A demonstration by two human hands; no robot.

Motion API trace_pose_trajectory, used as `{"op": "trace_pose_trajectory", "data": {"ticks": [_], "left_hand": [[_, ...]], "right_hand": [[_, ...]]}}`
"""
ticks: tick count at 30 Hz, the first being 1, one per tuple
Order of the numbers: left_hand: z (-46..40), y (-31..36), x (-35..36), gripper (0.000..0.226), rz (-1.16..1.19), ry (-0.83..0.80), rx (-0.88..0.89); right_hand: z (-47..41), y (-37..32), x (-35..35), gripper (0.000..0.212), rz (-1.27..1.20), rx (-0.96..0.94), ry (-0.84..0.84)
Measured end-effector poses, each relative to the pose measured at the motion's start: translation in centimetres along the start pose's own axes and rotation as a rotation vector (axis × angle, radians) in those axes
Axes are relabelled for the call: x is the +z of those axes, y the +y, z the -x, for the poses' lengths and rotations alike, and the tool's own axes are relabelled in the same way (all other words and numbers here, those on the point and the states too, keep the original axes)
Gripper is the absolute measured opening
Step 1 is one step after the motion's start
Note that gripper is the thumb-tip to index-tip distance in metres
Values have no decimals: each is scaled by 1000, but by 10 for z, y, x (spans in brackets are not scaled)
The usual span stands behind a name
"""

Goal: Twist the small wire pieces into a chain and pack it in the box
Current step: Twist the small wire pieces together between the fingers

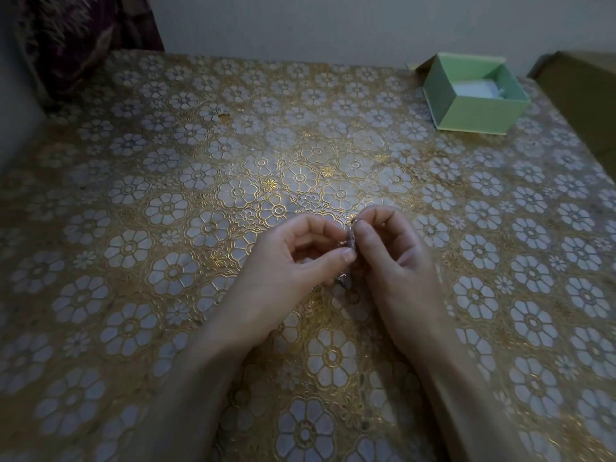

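left hand (293, 261): thumb and forefinger curled toward each other and pinching the wire chain (350, 243) from the left; remaining fingers curled loosely beneath. right hand (390, 251): thumb and forefinger pinching the same chain from the right, the fingertips of both hands meeting at the piece; other fingers folded in below. neither hand is spread.

the wire chain stands roughly upright in the pinch, a short dark twisted length with a small glint of metal at its top end. a further part hangs below the fingers, just above the table; its detail is blurred and the number of links cannot be told. the chain is held above the middle of the table, somewhat toward the near edge, and is well apart from the box.

one box (480, 111), pale green, lidless and open at the top, sits at the far right corner of the table, with something white inside it; what it is cannot be told.

one table (166, 211), covered by a cloth with a gold and white flower pattern. one dark patterned fabric (83, 45) at the far left corner. one brown cardboard carton (580, 91) beyond the right edge, beside the box.

count: two hands, one chain, one box.
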State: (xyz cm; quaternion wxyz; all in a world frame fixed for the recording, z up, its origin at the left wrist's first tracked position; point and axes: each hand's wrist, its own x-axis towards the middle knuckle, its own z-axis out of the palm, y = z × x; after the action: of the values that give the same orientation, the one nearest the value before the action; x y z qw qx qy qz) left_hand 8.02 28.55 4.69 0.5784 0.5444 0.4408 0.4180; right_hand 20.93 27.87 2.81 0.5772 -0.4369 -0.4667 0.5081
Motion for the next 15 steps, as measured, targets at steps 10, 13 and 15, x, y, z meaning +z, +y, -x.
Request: {"op": "trace_pose_trajectory", "data": {"ticks": [10,13,15], "left_hand": [[0,-1,-2,8,-211,64,56],[1,0,-1,5,-229,52,44],[1,1,-1,4,-229,31,29]], "right_hand": [[-1,1,-2,10,161,-90,-3],[-1,1,-2,15,218,-115,3],[-1,1,-3,18,248,-133,5]]}}
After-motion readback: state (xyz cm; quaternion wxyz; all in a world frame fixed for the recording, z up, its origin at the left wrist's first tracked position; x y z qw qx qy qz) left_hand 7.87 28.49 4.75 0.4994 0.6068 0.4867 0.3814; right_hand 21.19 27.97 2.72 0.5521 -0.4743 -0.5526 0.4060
